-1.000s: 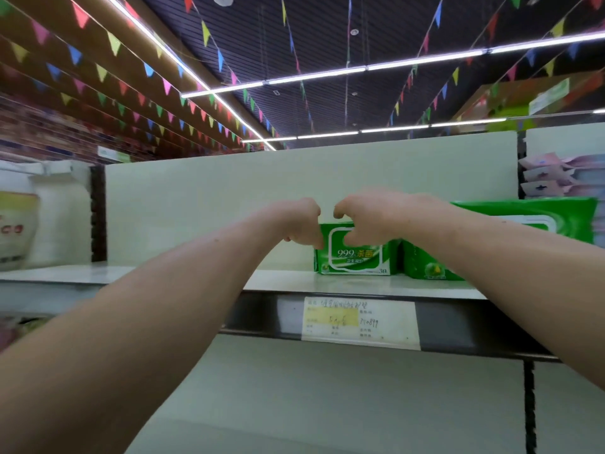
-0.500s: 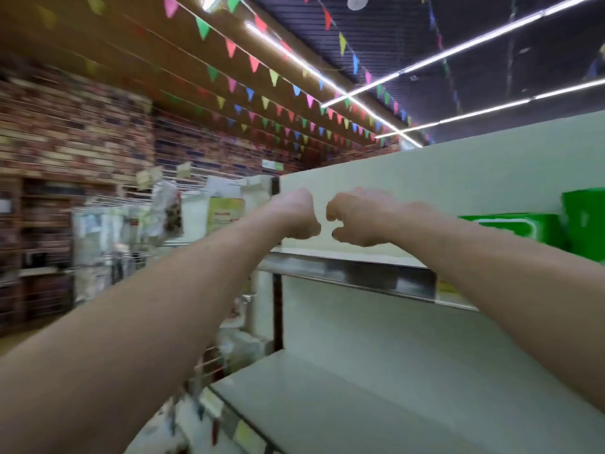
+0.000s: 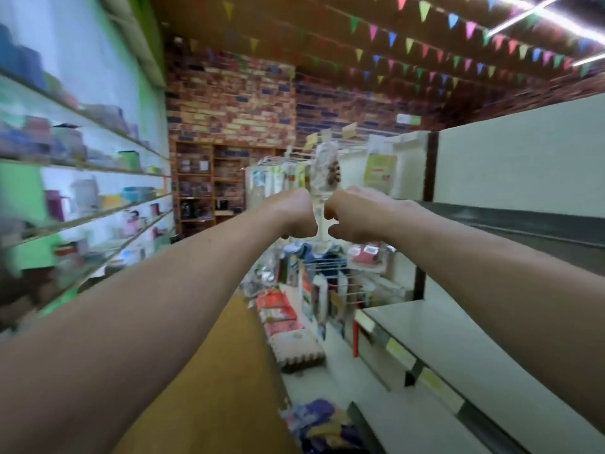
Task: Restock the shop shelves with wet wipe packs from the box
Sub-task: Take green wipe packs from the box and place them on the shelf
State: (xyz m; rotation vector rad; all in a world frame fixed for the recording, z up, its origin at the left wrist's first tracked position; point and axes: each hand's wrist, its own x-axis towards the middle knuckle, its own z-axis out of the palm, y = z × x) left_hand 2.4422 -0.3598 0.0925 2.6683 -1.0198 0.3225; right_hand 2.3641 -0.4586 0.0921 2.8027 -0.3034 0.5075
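Both my arms reach straight out in front of me at chest height, over the aisle. My left hand [image 3: 299, 215] and my right hand [image 3: 355, 215] sit almost side by side with fingers curled downward and hold nothing. No wet wipe pack and no box is in view. The cream shop shelf [image 3: 435, 326] that takes the packs runs along the right, below and beside my right forearm.
A wooden aisle floor [image 3: 229, 371] runs ahead to a brick wall [image 3: 229, 99]. Left wall shelves [image 3: 98, 204] carry cups and containers. A wire rack [image 3: 330, 273] of hanging goods stands ahead, with bundled items [image 3: 298, 352] low beside the shelving.
The view has swung left, away from the shelf with the green wipe packs toward the aisle. Both hands let go of the pack and stay curled together in front of me.
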